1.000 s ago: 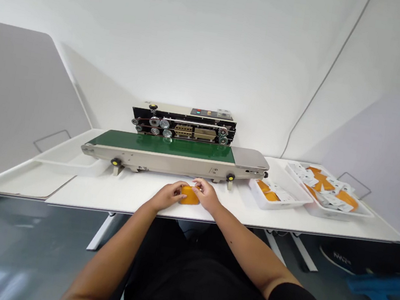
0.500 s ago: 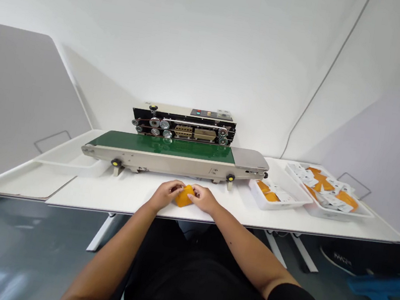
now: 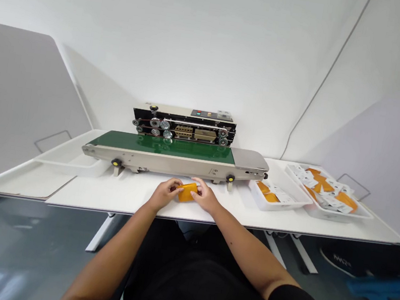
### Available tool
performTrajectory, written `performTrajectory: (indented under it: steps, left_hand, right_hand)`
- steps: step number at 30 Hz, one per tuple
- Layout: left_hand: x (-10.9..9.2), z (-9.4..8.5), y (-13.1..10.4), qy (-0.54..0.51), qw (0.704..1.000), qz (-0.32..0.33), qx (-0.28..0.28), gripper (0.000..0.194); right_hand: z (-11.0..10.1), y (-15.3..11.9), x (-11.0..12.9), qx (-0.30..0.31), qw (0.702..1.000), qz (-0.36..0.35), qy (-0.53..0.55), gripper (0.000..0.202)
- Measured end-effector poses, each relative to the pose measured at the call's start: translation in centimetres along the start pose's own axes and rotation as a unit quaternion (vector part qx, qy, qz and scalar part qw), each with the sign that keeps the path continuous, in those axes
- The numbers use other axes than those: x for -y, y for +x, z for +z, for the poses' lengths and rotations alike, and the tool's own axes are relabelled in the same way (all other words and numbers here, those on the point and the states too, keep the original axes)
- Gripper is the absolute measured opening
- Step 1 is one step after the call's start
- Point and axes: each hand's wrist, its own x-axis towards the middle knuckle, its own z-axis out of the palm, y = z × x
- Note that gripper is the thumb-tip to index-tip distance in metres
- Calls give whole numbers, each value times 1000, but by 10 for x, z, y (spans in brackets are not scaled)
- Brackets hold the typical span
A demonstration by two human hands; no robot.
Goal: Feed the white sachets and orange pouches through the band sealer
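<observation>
Between my two hands is a small orange pouch (image 3: 188,193), held just above the white table in front of the machine. My left hand (image 3: 165,193) pinches its left side, thumb in front and fingers behind. At its right edge my right hand (image 3: 206,197) grips with the thumb on the front face, the index finger raised along the top. Directly behind stands a band sealing machine (image 3: 184,127) with a green conveyor belt (image 3: 170,147). The far side of the pouch is hidden.
To the right, a small white bin (image 3: 282,204) and a larger white bin (image 3: 329,214) hold orange and white pouches. On the left is a white tray (image 3: 73,166). A blue stool (image 3: 388,298) stands on the floor at right, near a dark shoe (image 3: 341,261).
The orange pouch has turned between my hands, from a peaked shape to a squarer, broader face. My right index finger has lifted and stretched out along its top.
</observation>
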Motion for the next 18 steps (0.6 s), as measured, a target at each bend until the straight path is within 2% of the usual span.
performTrajectory:
  steps: [11,18]
  left_hand:
    - [0,1,-1,-33,999,-22,-30,26]
    - [0,0,-1,-33,999,-14,-26,21]
  right_hand:
    - [1,0,-1,-14,999,-6,-29,41]
    - [1,-1,6,-10,1000,-5,10,40]
